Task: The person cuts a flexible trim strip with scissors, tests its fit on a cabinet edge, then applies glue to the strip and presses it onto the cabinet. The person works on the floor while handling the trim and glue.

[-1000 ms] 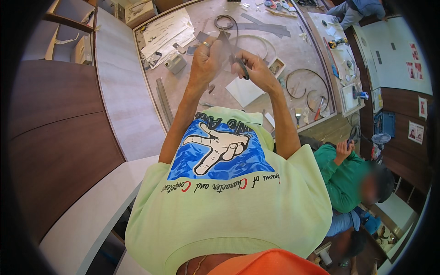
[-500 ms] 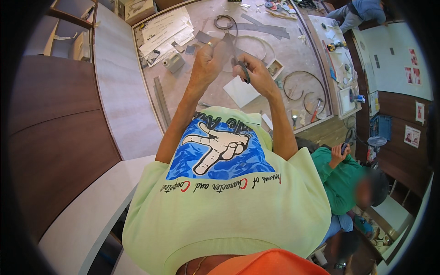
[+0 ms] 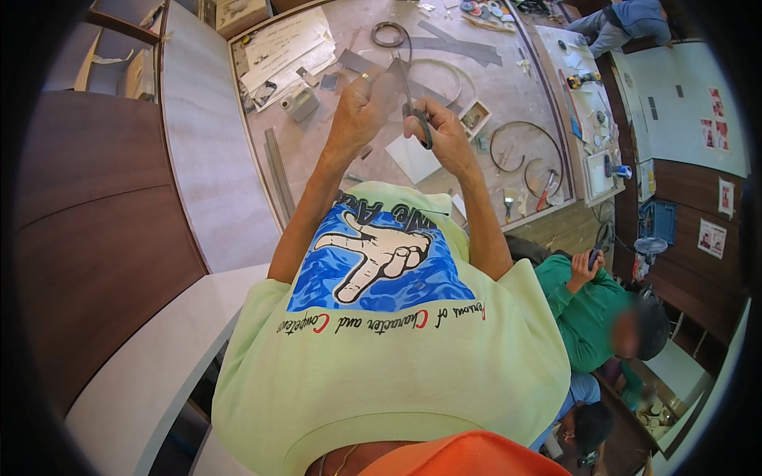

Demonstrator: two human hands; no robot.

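Note:
Scissors with dark handles (image 3: 421, 127) are gripped in my right hand (image 3: 448, 141), their blades pointing away from me over the workbench. Closed in a pinch, my left hand (image 3: 355, 109) is just left of the blades. It holds a thin grey-brown strip (image 3: 386, 84) whose edges are blurred. A flat dark grey piece (image 3: 357, 60) shows beyond the left knuckles; whether it touches the hand I cannot tell. Below the left hand is a small dark brown piece (image 3: 366, 151). A white square panel (image 3: 413, 158) lies under my right wrist.
On the workbench (image 3: 317, 170) are a grey canister (image 3: 300, 104), papers (image 3: 290, 51), coiled dark edging (image 3: 389, 35), long grey strips (image 3: 460, 49), a small open box (image 3: 476, 119) and a hammer (image 3: 548, 190). A person in green (image 3: 591, 317) sits at right, another person (image 3: 627, 28) at far right.
The small brown piece now shows below my left hand, where bare bench showed before. The scissors' blades stand out more plainly. Both hands keep nearly the same place.

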